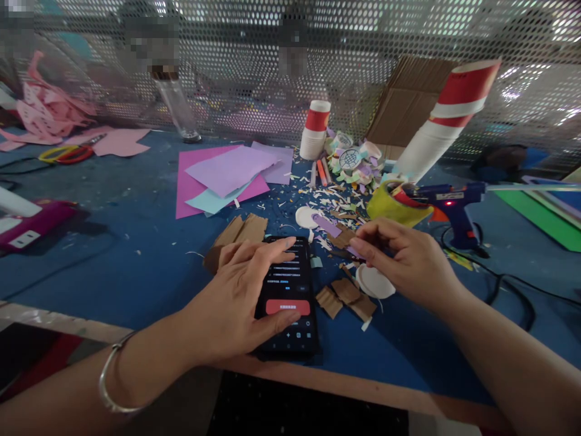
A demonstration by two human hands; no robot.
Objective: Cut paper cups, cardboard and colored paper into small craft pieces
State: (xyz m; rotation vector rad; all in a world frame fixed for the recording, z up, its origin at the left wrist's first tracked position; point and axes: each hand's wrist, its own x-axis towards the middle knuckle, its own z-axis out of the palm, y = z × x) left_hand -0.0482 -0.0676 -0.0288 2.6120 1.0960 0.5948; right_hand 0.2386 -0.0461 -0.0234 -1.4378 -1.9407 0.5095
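Note:
A black smartphone (290, 284) with a lit screen lies near the front edge of the blue table. My left hand (236, 290) reaches over it with fingers spread, its fingertips near the top of the screen and its thumb over a red button. To the right, my right hand (399, 260) is closed in a pinch beside brown cardboard scraps and a bit of purple paper; what it pinches is hidden. Under and beside it lie a white paper disc (376, 281) and torn cardboard pieces (347, 297). A purple paper strip (327, 225) lies by another white disc (306, 217).
A blue glue gun (449, 197) rests on a yellow tape roll (394, 203) at right, its cable trailing. Stacked paper cups (315, 130), a tall leaning cup stack (447, 121), coloured sheets (227, 175) and scissors (68, 153) stand or lie behind. Paper shreds litter the middle.

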